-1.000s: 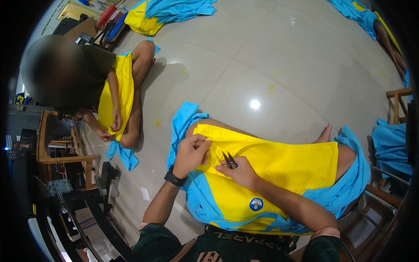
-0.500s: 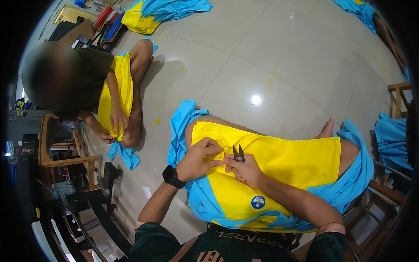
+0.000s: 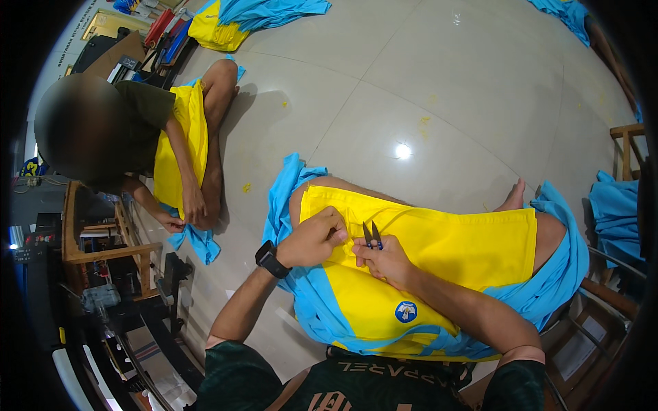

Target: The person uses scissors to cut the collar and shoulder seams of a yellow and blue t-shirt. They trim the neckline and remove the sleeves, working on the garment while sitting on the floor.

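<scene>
Over my lap lies a yellow and light-blue garment [image 3: 445,240], its yellow part spread across my legs with a round-topped blue badge [image 3: 406,312] near my body. My left hand [image 3: 312,238], a black watch on its wrist, is closed over the left part of the yellow cloth, thumb against curled fingers. Whatever is in that pinch is too small or hidden to make out. Just right of it, my right hand [image 3: 387,262] grips small thread snips [image 3: 372,236]. Their dark pointed blades stick up away from me and stand slightly apart.
Left of me a person [image 3: 144,130] sits on the floor handling another yellow and blue garment [image 3: 179,144]. A wooden frame [image 3: 110,255] stands nearby. More garments [image 3: 226,24] lie at the far left, with blue cloth [image 3: 615,216] at right. Yellow scraps [image 3: 424,127] dot the tiled floor.
My left hand has curled its fingers in and turned, lifting slightly from the pinched cloth. The right hand with the snips has shifted slightly; the blades point up a little more to the left.
</scene>
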{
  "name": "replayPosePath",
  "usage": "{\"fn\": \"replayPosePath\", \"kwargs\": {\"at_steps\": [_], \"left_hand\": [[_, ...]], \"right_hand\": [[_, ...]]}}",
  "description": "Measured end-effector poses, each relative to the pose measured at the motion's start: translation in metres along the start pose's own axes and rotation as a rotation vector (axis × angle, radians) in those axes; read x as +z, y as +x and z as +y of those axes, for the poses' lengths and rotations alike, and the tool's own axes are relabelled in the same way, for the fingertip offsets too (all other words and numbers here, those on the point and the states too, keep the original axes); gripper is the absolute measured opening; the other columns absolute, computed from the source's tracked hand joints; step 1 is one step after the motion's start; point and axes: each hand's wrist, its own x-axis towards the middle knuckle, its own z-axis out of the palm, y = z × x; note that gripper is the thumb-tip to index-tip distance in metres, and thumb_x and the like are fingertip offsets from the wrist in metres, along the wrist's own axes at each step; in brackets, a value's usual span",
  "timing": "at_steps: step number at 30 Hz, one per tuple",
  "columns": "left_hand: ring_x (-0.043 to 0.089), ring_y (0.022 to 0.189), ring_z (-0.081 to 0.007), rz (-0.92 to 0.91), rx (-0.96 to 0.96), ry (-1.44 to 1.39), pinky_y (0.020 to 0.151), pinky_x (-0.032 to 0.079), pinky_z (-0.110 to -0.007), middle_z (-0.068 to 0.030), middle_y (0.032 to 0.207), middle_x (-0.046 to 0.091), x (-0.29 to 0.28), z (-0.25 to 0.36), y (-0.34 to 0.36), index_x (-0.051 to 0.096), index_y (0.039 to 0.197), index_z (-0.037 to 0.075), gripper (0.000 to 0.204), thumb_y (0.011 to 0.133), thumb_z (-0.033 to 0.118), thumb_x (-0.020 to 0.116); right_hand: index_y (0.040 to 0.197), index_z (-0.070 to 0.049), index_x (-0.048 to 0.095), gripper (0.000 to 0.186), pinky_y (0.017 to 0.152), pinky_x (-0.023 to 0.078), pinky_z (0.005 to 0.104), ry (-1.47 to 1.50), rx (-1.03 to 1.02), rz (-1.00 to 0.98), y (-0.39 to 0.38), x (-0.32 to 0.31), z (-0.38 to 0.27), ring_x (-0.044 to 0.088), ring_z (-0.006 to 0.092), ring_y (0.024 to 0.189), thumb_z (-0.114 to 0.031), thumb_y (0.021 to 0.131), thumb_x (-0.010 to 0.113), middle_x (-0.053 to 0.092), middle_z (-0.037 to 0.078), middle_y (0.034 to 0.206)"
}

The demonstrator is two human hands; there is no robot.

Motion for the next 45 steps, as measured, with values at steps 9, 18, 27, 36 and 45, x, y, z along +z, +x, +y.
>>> {"fn": "replayPosePath", "kwargs": {"at_steps": [9,18,27,36,45], "left_hand": [[0.062,0.094,-0.0223,0.068,-0.043,-0.262,0.086,0.05,-0.036,-0.0098,0.099,0.064,-0.001,-0.008,0.001,0.064,0.103,0.003,0.012,0.103,0.014,0.062],[0.067,0.073,-0.0129,0.128,-0.181,-0.423,0.069,0.054,-0.027,-0.0063,0.082,0.072,-0.004,-0.005,0.005,0.07,0.1,-0.003,0.023,0.102,0.019,0.069],[0.07,0.084,-0.0177,0.176,-0.117,-0.243,0.079,0.055,-0.03,-0.0103,0.091,0.074,-0.004,-0.002,0.006,0.072,0.1,-0.003,0.024,0.098,0.021,0.073],[0.066,0.097,-0.0214,0.092,-0.139,-0.22,0.088,0.052,-0.033,-0.0114,0.102,0.072,-0.005,-0.003,0.006,0.071,0.109,0.0,0.025,0.102,0.024,0.068],[0.07,0.084,-0.0214,0.199,-0.064,-0.183,0.079,0.056,-0.033,-0.0128,0.092,0.073,0.0,-0.003,0.007,0.071,0.096,-0.002,0.024,0.098,0.021,0.073]], "right_hand": [[0.115,0.001,0.066,0.022,0.042,0.034,0.0236,0.054,-0.035,-0.014,0.0,-0.003,0.0,0.046,0.0074,0.048,-0.015,0.1,0.07,0.067,0.007,0.079],[0.121,0.003,0.067,0.044,0.078,0.054,0.0397,-0.868,-0.493,0.196,-0.017,-0.024,-0.038,0.07,0.0328,0.086,-0.035,0.1,0.068,0.072,0.019,0.09],[0.114,-0.002,0.077,0.042,0.082,0.055,0.0478,-1.155,-0.604,-0.042,-0.034,-0.023,-0.062,0.07,0.0388,0.09,-0.036,0.089,0.074,0.075,0.018,0.095],[0.111,-0.008,0.08,0.041,0.073,0.056,0.0434,-1.092,-0.556,0.02,-0.027,-0.019,-0.052,0.071,0.0346,0.078,-0.038,0.083,0.079,0.075,0.014,0.084],[0.111,-0.009,0.081,0.044,0.06,0.05,0.0388,-0.964,-0.461,-0.028,-0.009,-0.025,-0.044,0.063,0.0312,0.059,-0.042,0.081,0.082,0.069,0.019,0.07]]}}
